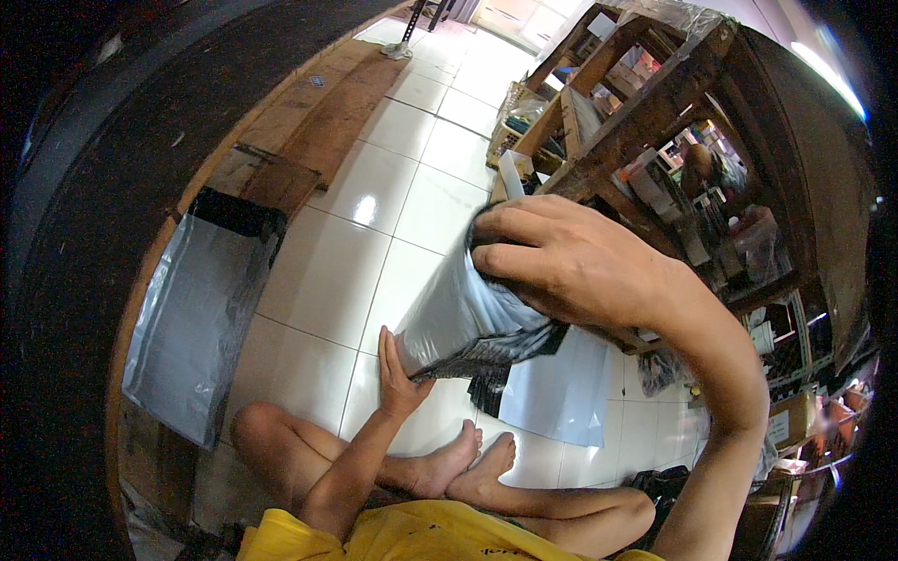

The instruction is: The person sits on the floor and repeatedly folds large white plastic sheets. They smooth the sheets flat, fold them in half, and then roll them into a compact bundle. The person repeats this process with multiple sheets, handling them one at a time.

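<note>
A curved bundle of plastic mailing bags (438, 313), glossy pale grey outside with black showing at the edges, is held tilted above the floor between my hands. At its upper end my right hand (552, 252) is closed over the rim, with the fingertips bent inside the fold. My left hand (400, 381) clasps the lower left corner, its fingers lying along the outer side. Below the bundle, a pale sheet of similar plastic (557, 388) lies on the floor, partly covered by the bundle. Another flat stack of grey bags with a black end (201, 313) lies to my left.
My crossed legs (468, 467) rest on the white tiled floor (327, 252). Wooden boards (323, 122) lie at the left beside a dark panel. On the right stands a wooden shelf frame (645, 89) crowded with goods, near my right arm. A yellow basket (510, 136) sits by it.
</note>
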A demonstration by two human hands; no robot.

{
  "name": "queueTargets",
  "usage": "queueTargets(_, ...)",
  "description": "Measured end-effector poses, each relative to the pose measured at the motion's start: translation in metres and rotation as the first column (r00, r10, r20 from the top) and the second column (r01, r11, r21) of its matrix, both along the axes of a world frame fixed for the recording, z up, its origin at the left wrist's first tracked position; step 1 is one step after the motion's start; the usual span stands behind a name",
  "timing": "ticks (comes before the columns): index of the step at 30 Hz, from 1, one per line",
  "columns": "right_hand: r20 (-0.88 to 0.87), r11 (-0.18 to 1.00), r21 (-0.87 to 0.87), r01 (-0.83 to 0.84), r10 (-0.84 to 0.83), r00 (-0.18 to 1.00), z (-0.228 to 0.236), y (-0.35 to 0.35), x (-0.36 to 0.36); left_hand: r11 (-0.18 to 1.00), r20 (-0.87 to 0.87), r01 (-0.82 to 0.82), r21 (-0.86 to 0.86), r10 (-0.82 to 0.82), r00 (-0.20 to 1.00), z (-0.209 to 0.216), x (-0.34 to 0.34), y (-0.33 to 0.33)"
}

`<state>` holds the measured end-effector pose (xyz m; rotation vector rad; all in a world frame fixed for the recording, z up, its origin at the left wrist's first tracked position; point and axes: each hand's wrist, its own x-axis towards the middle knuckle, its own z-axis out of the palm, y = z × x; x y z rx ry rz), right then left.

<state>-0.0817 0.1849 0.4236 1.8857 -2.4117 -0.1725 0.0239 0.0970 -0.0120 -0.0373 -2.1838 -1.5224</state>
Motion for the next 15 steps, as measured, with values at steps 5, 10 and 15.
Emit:
queueTargets(5, -0.036, 0.983, 0.175, 0.056, -0.05, 0.998, 0.005, -0.007, 0.001, 0.998, -0.022, -0.025, -0.066, 0.024, 0.999, 0.0, 0.002, 0.004)
queueTargets(10, -0.178, 0.965, 0.236, 0.112, -0.07, 0.982, 0.0, -0.01, 0.005, 0.999, -0.052, -0.016, -0.043, 0.014, 0.999, -0.005, -0.002, 0.005)
queueTargets(15, -0.003, 0.958, 0.186, 0.217, -0.22, 0.975, -0.016, 0.001, 0.003, 1.0, -0.059, -0.024, -0.009, 0.024, 0.998, -0.008, -0.002, 0.009)
